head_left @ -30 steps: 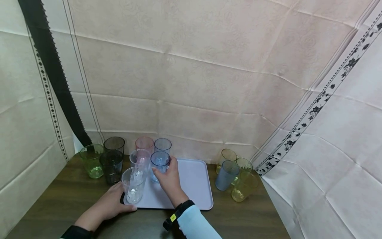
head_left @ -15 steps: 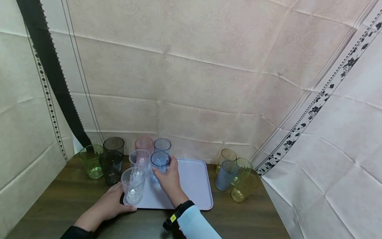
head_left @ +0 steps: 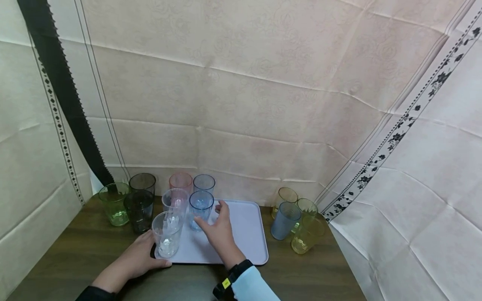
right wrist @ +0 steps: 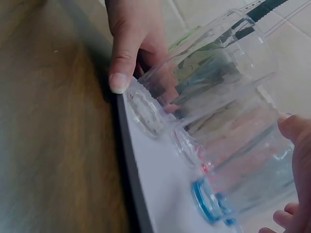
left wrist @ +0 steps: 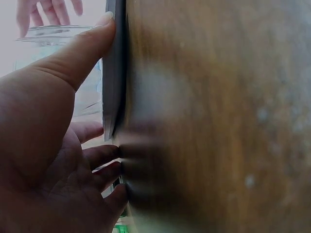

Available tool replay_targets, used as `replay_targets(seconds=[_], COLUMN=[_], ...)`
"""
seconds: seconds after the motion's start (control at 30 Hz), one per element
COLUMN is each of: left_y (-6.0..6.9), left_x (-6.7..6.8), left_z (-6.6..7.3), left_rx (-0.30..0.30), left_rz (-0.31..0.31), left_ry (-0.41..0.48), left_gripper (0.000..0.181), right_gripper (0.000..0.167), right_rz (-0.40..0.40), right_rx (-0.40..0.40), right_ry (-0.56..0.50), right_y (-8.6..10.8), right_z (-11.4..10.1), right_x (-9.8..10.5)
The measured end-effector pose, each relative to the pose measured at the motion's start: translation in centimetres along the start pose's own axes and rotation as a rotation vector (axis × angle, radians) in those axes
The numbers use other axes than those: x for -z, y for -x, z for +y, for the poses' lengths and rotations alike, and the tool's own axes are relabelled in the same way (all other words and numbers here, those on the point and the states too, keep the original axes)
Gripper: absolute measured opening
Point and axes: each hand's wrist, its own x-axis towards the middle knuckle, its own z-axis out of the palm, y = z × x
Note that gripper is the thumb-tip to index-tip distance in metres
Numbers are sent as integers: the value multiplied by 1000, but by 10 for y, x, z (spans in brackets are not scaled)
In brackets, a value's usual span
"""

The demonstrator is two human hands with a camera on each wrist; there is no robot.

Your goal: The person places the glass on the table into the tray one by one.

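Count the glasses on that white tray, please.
5 on the white tray: a front clear glass, a rear clear glass behind it, a pink glass behind both, a near blue glass by the right hand, a far blue glass behind that. Others may be hidden.

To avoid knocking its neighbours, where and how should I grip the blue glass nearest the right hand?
The blue glass is probably best gripped round its upper wall, from the right: it stands upright, its round wall suits an encircling grip, and bare tray shows there, while a clear glass stands at its left and another blue glass behind.
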Motion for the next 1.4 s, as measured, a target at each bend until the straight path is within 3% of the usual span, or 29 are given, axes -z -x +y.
replay_targets(seconds=[0.3, 0.57, 0.73, 0.93, 1.03, 1.17, 1.27, 1.4], left_y=[-1, -2, -1, -1, -1, -1, -2, -3], left_x=[0, -3, -1, 0, -1, -2, -2, -1], left_z=[0, -3, -3, -2, -2, -1, 1, 1], left_rx=[19, 11, 32, 39, 38, 42, 44, 37], left_rz=[-10, -5, -5, -10, -14, -24, -28, -22], left_ry=[-7, -13, -23, -34, -41, -45, -38, -38], left_gripper=[124, 124, 124, 126, 125, 125, 126, 126], right_gripper=[101, 95, 92, 83, 72, 52, 44, 50], right_rz=[10, 111, 137, 179, 251, 434, 595, 756], right_rx=[-12, 1, -17, 15, 28, 61, 80, 76], right_ry=[-12, 28, 53, 40, 2, 2, 71, 193], right_y=[34, 70, 81, 83, 82, 79, 78, 75], right_z=[28, 53, 58, 57, 60, 69, 77, 86], right_x=[56, 106, 123, 135, 148, 178, 204, 233])
